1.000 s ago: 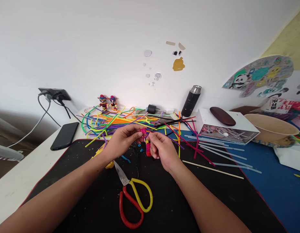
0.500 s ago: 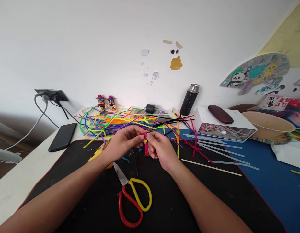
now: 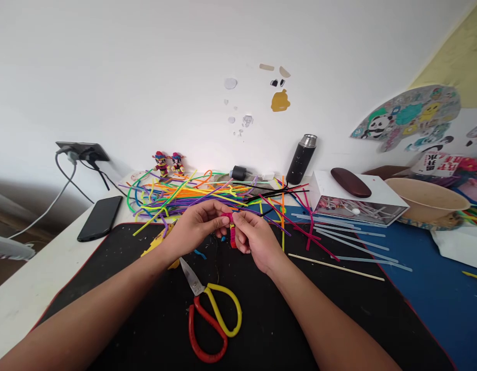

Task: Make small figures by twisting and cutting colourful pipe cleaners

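Between the fingertips of both hands is a small pink and yellow piece [image 3: 233, 239] that looks made of plastic cord, with a red-pink lower part hanging down. My left hand [image 3: 198, 226] pinches it from the left, thumb and forefinger closed. From the right, my right hand [image 3: 257, 237] pinches it with the other fingers curled beneath. The fingers cover part of the piece. Scissors [image 3: 198, 289] with one red and one yellow handle lie below the hands, blade tips toward my left wrist. A yellow piece [image 3: 155, 245] is partly hidden behind the left forearm.
Coloured cords [image 3: 184, 193] are heaped along the wall, near two small figures [image 3: 161, 164]. A phone [image 3: 99, 218] lies left of the black mat [image 3: 269, 319]. Rightward are clear sticks [image 3: 354, 242], a wooden stick [image 3: 335, 267], a black flask [image 3: 301, 159] and a white box [image 3: 319, 188].
Both hands keep their pinch in nearly the same spot. The small piece has turned slightly between the fingertips, and a bit of blue now shows at its top.
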`<state>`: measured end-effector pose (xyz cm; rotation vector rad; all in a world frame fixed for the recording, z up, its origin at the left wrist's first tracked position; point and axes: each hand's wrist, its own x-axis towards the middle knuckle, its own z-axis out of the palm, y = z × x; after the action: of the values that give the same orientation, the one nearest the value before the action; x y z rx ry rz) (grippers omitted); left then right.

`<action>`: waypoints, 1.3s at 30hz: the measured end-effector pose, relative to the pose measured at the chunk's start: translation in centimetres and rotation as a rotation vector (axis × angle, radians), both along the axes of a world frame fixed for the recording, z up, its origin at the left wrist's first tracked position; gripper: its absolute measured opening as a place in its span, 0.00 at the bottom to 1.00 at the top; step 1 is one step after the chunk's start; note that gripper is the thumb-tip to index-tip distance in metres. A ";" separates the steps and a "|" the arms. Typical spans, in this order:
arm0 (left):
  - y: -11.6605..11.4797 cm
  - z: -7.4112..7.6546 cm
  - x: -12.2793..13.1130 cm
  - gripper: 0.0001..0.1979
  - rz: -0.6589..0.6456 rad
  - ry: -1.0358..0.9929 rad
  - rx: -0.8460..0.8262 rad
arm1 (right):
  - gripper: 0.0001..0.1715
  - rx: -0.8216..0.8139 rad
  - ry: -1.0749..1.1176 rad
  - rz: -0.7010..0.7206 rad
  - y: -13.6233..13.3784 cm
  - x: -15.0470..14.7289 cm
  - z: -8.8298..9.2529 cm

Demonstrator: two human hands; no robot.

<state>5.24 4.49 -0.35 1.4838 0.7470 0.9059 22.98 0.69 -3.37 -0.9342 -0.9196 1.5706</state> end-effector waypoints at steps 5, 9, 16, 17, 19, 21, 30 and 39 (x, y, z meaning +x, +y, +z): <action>0.0 0.3 -0.1 0.18 -0.004 0.005 -0.040 | 0.31 0.009 0.029 0.039 0.0 -0.1 0.0; -0.1 0.6 -0.1 0.19 0.004 0.024 -0.055 | 0.30 0.027 0.047 0.073 0.0 -0.3 -0.3; -0.1 0.5 0.0 0.21 0.040 0.073 -0.061 | 0.29 0.055 0.034 0.070 0.1 -0.6 -1.2; -0.1 0.5 0.0 0.21 0.042 0.079 -0.061 | 0.29 0.057 0.034 0.070 0.1 -0.7 -1.2; 0.0 0.5 0.0 0.21 0.047 0.085 -0.062 | 0.29 0.059 0.038 0.075 0.2 -0.7 -1.3; 0.0 0.5 -0.1 0.21 0.047 0.089 -0.062 | 0.29 0.060 0.047 0.081 0.2 -0.7 -1.4; 0.1 0.2 -0.4 0.19 0.045 0.124 -0.061 | 0.30 0.056 0.064 0.113 0.2 -0.8 -1.7; 0.5 -0.2 -0.3 0.19 0.029 0.121 -0.094 | 0.30 0.068 0.041 0.121 0.3 -0.9 -1.7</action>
<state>4.91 4.97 -0.54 1.4578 0.8903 0.7970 22.13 0.94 -5.06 -0.8094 -1.0099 1.6437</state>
